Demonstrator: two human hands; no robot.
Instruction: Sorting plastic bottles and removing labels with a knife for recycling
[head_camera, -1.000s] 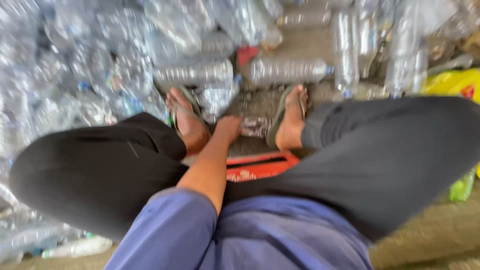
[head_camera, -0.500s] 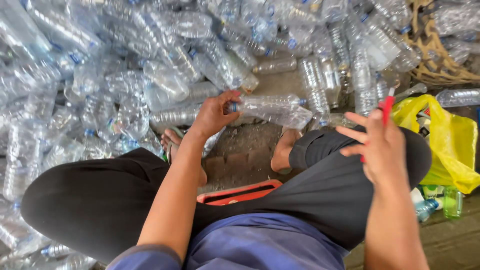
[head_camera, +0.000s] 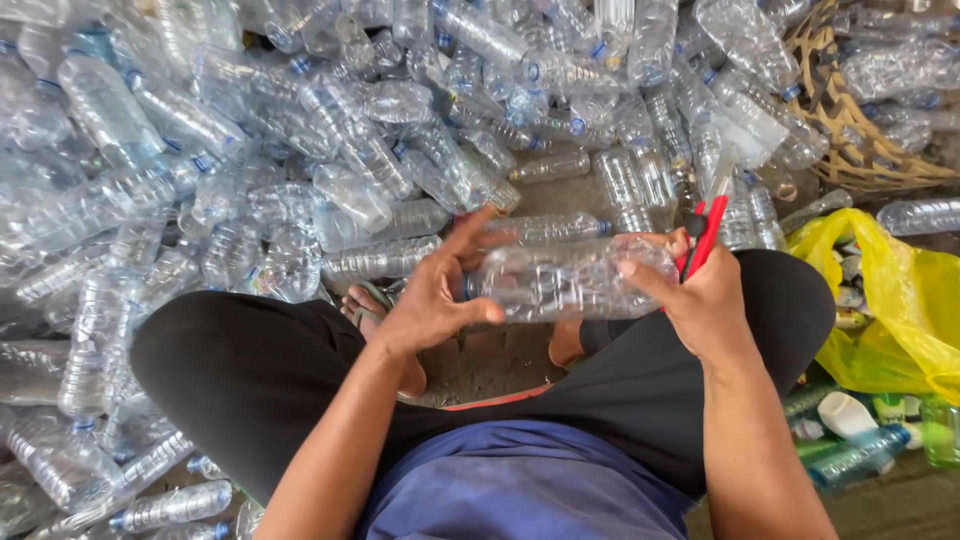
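So we've got one clear plastic bottle (head_camera: 565, 278) held sideways over our lap, right in front of the huge pile of empty bottles (head_camera: 330, 150). Our left hand (head_camera: 435, 300) is wrapped around the bottle's neck end, fingers curled and thumb pressing on it. Our right hand (head_camera: 700, 300) has its fingers closed on the bottle's other end, and it's also pinching a red-handled cutter (head_camera: 703, 235) that sticks up just past the bottle, toward the pile. Right of the bottle there's a yellow plastic bag (head_camera: 890, 320), with a woven basket (head_camera: 850, 140) beyond that.

What could go sideways, as we see it: the bottle is thin and slick, so a hard squeeze could make it buckle or pop out of the grip. And with the cutter crammed into the same hand, a slip could bring the blade against our fingers or knee. We can't tell whether the blade is out.
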